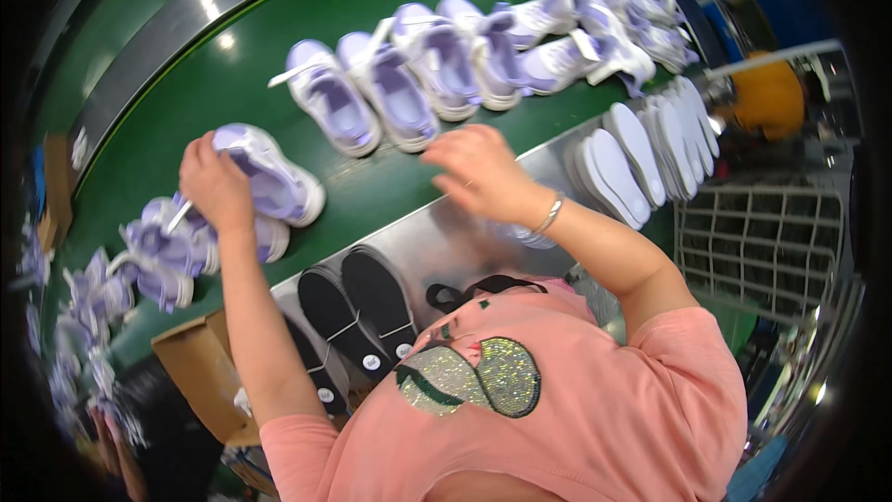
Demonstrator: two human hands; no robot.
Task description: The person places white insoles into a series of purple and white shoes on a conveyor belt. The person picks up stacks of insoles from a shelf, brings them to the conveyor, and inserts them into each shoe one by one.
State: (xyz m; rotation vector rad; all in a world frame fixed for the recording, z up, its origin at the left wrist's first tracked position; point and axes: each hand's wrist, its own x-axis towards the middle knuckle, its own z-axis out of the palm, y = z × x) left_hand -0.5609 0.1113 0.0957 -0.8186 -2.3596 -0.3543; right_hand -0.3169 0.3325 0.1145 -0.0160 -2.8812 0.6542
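Left hand (216, 188) grips a lavender sneaker (271, 175) on the green belt (232, 84), at nine o'clock. Right hand (478, 172) hovers loosely open, empty, at the belt edge. I think the sneaker may slip and knock the pile (163, 251) beside it.

Black insoles (358, 309) lay on metal counter (446, 242); white insoles (641, 153) stacked further right; cardboard box (200, 367) stood lower left; wire rack (757, 242) right.

Left hand (216, 188) grips lilac shoe (269, 175) on green belt (186, 102).
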